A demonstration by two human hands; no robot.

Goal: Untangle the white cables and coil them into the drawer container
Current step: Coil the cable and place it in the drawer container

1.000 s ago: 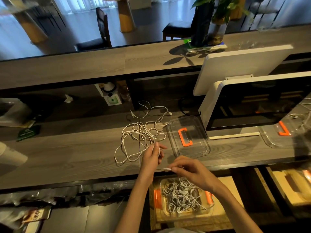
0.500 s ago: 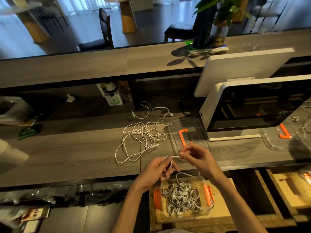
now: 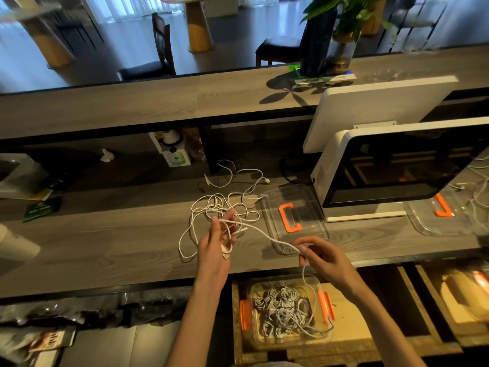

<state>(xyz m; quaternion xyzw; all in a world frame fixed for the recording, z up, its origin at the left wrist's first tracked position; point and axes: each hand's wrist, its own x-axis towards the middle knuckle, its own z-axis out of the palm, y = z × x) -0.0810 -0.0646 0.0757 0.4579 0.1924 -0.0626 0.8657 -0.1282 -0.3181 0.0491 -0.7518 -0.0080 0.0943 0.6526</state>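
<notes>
A long grey wood-grain worktop (image 3: 105,242) carries two white-framed monitors (image 3: 404,165) and two clear lids with orange handles (image 3: 291,215). Below the fingers, one clear drawer container (image 3: 287,311) holds coiled white cables. A tangle of white cables (image 3: 222,207) lies just beyond the left hand (image 3: 215,245), whose fingers grip one cable; the right hand (image 3: 325,258) pinches the same cable, stretched between them.

White cables (image 3: 219,207) tangled on counter; coiled ones, seemingly grey-white, fill clear drawer container (image 3: 287,337) below.
</notes>
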